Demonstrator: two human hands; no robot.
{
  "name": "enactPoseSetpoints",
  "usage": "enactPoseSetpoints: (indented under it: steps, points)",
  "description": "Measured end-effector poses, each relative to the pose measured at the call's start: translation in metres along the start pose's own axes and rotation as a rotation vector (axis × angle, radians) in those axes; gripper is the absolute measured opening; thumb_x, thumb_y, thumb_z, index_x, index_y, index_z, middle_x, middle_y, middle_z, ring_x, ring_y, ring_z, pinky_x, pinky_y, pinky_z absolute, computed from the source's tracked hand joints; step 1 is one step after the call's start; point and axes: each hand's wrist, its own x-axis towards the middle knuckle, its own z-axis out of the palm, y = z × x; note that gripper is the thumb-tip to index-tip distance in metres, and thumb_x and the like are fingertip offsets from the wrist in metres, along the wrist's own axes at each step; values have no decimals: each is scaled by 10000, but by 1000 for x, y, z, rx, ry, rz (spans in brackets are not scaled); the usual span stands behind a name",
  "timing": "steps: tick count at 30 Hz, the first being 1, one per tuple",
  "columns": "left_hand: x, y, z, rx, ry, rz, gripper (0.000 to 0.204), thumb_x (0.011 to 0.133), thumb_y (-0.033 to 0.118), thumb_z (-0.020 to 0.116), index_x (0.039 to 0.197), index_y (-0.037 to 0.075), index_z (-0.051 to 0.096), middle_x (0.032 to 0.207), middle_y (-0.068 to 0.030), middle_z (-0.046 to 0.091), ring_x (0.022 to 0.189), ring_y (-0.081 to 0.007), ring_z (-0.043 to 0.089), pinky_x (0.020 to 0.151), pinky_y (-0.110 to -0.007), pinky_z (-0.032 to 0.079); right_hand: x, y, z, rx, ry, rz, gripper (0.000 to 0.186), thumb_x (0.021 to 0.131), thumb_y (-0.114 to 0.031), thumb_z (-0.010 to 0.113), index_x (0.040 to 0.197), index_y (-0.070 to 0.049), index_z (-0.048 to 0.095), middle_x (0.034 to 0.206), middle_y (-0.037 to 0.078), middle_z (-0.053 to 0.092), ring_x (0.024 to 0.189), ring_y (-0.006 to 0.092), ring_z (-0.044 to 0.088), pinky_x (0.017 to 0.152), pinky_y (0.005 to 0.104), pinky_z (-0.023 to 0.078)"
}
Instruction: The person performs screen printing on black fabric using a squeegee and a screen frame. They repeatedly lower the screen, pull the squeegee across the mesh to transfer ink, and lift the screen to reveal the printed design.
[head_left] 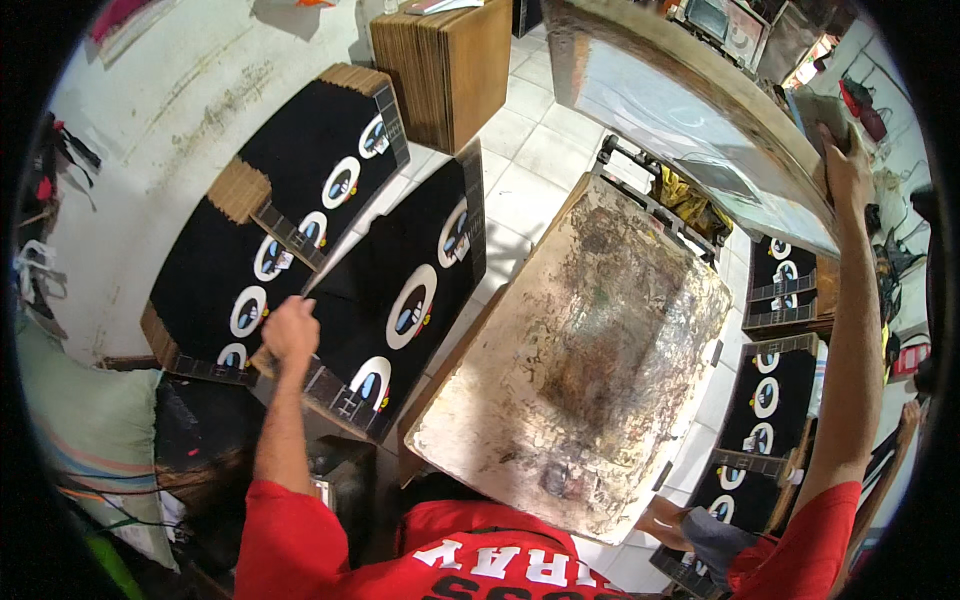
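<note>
My left hand [292, 332] is closed on the edge of a black printed sheet [345, 290], which stands tilted over the left side of the work board. White ovals with blue and dark centres run along the sheet. High on the right, my right hand [848, 172] grips the edge of a large raised screen-printing frame [690, 110], its fingers wrapped over the rim. The frame's pale mesh slants above the far end of the board. Below it lies the stained, paint-crusted board [500, 400], nearest to my body.
More black printed sheets [220, 270] stand in a stack against the left wall. A tall brown cardboard stack [450, 80] is at the back. Similar printed stacks [765, 395] line the right side. A limb in grey cloth [715, 540] shows below my right arm; whose is unclear.
</note>
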Motion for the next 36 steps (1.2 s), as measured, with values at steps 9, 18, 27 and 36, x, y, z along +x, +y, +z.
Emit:
enactPoseSetpoints:
  steps: [9, 18, 27, 36]
  points:
    - [61, -178, -296, -430, 302, -93, 383, 978, 272, 661, 798, -65, 630, 635, -55, 555, 623, -145, 463, 599, -368, 385, -8, -22, -2, 117, -42, 84, 581, 946, -478, 635, 1482, -273, 540, 1344, 170, 674, 1245, 392, 631, 996, 498, 507]
    - [-66, -305, -263, -908, 329, -577, 261, 991, 294, 669, 893, 53, 673, 935, -8, 622, 914, -190, 540, 880, -393, 412, -26, -28, 0, 134, -24, 154, 562, 969, -442, 646, 1489, -256, 542, 1329, 181, 674, 1218, 386, 647, 979, 500, 517]
    - [-181, -183, -71, -1017, -60, -523, 432, 992, 135, 671, 631, 125, 433, 683, 100, 352, 637, -53, 318, 561, -310, 232, -34, -38, -17, 151, -49, 193, 556, 932, -476, 680, 1453, -321, 565, 1282, 172, 703, 1172, 391, 673, 939, 508, 528]
    - [-183, -47, 65, -956, -481, -265, 417, 1003, 181, 647, 682, 44, 418, 659, 43, 327, 634, -99, 328, 552, -357, 293, -44, -50, -30, 104, -53, 193, 584, 899, -518, 707, 1423, -285, 597, 1279, 154, 713, 1187, 371, 676, 963, 510, 535]
